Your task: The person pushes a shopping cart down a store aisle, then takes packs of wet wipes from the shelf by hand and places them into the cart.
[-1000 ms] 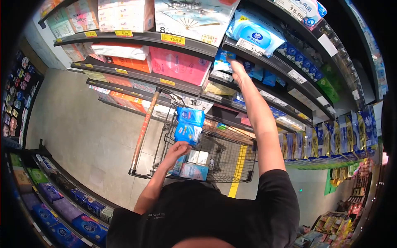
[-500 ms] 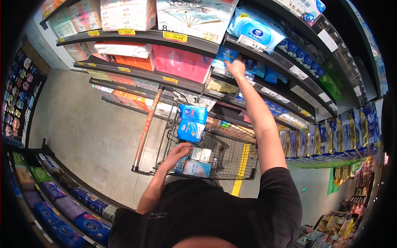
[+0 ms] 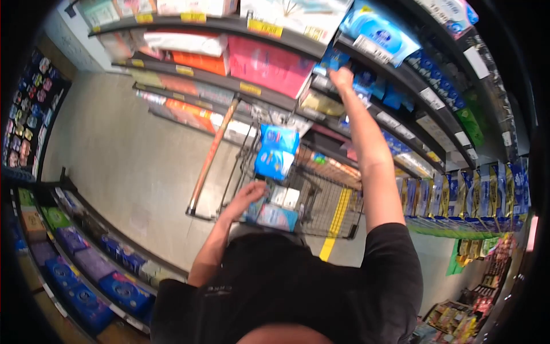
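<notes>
My right hand (image 3: 342,78) reaches into a shelf on the right, its fingers closed at the near edge of a blue pack of wipes (image 3: 335,58); blur and the hand itself hide part of the grip. My left hand (image 3: 250,195) hovers over the near left part of a black wire shopping cart (image 3: 327,232), fingers loosely bent and holding nothing. Two blue-and-white packs of wipes (image 3: 276,150) lie at the cart's handle end. Closer to my body, a light-blue tissue pack (image 3: 276,218) and white boxes (image 3: 285,196) sit in the cart.
A large blue wipes pack (image 3: 381,35) rests on the shelf above my right hand. Pink tissue packs (image 3: 268,66) fill the shelf to its left. The cart's orange-brown handle (image 3: 215,155) points away from me. Another stocked shelf (image 3: 86,261) runs along the lower left, beside grey floor (image 3: 132,160).
The view has shifted, so shelves and cart appear a little higher and further right. My right hand stays at the blue pack on the shelf, and my left hand stays over the cart.
</notes>
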Tool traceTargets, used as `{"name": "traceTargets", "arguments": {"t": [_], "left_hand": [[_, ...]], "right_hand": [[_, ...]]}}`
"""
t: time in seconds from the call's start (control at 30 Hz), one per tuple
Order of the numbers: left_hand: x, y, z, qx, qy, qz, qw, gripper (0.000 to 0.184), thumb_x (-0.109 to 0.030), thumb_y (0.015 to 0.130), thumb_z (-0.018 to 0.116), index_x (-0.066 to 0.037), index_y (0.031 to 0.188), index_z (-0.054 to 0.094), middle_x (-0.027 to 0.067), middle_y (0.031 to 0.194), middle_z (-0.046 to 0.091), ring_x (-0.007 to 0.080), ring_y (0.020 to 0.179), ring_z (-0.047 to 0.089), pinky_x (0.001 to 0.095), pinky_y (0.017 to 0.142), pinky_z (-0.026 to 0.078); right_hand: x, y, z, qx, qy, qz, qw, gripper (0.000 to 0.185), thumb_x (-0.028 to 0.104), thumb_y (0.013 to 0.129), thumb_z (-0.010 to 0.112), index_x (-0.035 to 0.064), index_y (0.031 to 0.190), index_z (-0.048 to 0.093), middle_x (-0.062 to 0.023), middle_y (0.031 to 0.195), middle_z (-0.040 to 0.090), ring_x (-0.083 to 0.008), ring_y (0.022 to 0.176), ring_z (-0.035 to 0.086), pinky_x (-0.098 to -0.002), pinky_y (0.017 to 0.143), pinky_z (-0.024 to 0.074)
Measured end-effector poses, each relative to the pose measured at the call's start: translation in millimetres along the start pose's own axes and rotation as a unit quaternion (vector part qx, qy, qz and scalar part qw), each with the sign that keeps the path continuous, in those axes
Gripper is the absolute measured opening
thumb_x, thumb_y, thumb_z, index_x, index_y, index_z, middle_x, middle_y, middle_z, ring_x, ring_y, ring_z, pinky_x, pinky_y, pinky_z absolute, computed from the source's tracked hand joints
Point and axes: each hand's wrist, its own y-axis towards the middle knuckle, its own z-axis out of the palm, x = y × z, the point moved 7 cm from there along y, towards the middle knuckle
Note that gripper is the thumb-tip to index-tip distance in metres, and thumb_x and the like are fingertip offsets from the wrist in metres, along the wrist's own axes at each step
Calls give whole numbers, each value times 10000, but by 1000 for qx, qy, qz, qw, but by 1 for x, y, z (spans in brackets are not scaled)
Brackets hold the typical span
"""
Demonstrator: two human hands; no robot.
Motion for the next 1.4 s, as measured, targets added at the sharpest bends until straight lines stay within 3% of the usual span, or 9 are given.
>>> {"name": "traceTargets", "arguments": {"t": [0.07,0.13,0.23,0.33,0.37,0.5,0.8,1.23,1.4], "left_hand": [[6,0,-4,9,-8,6,1000,330,-225,945,525,-36,1214,517,54,1125,590,128,1051,531,280,923,406],[13,0,-5,-3,-25,3,1000,329,-214,939,536,-27,1210,518,64,1117,593,130,1026,542,277,905,416],[34,11,-9,-24,34,10,999,327,-196,928,551,-6,1193,524,75,1071,608,139,1002,556,270,874,428],[57,24,-8,-25,61,-6,998,354,-210,920,559,1,1202,520,71,1060,607,137,981,552,268,855,429],[59,31,-7,-25,77,-5,997,375,-198,911,571,14,1214,511,69,1042,607,128,948,552,257,831,437],[59,42,1,-24,47,-22,998,433,-234,900,584,13,1245,494,70,1049,603,135,934,549,260,813,442],[77,68,-11,-43,102,-86,990,548,-243,897,582,36,1324,381,125,1115,570,177,989,577,315,878,441],[98,117,-24,-141,-26,-154,978,192,-170,901,489,-53,1053,502,76,946,602,190,859,609,331,765,480],[112,107,-35,-171,-79,-148,971,172,-185,895,497,-76,1027,509,53,906,587,168,800,588,309,729,481]], "right_hand": [[7,-18,-10,17,-12,11,1000,827,342,716,725,-109,1284,327,-331,1273,436,-429,1131,495,-425,959,417],[28,-58,-36,-181,28,-82,980,733,265,731,715,-102,1263,369,-314,1223,466,-437,1103,494,-432,955,408],[55,-119,-45,-247,87,-281,923,565,168,745,674,-53,1215,453,-263,1173,489,-406,1081,487,-419,938,404],[46,-178,13,-59,101,-335,935,337,222,778,628,45,1064,604,-170,1008,626,-343,998,574,-431,912,428],[33,-199,43,91,71,-285,952,350,255,781,637,47,1061,610,-179,1035,618,-337,1025,570,-426,909,438],[-27,-272,136,290,-90,-245,921,493,375,745,682,48,1109,618,-187,1089,598,-345,1030,561,-416,917,450],[-38,-314,167,254,-165,-229,925,798,413,618,788,57,1264,482,-176,1174,500,-338,1108,455,-407,945,407],[-53,-312,166,253,-100,-139,952,687,342,588,803,33,1125,506,-163,1054,556,-324,1044,520,-402,880,443],[-85,-312,185,326,38,30,944,624,348,588,827,30,1076,604,-154,995,648,-280,921,627,-370,795,490]]}}
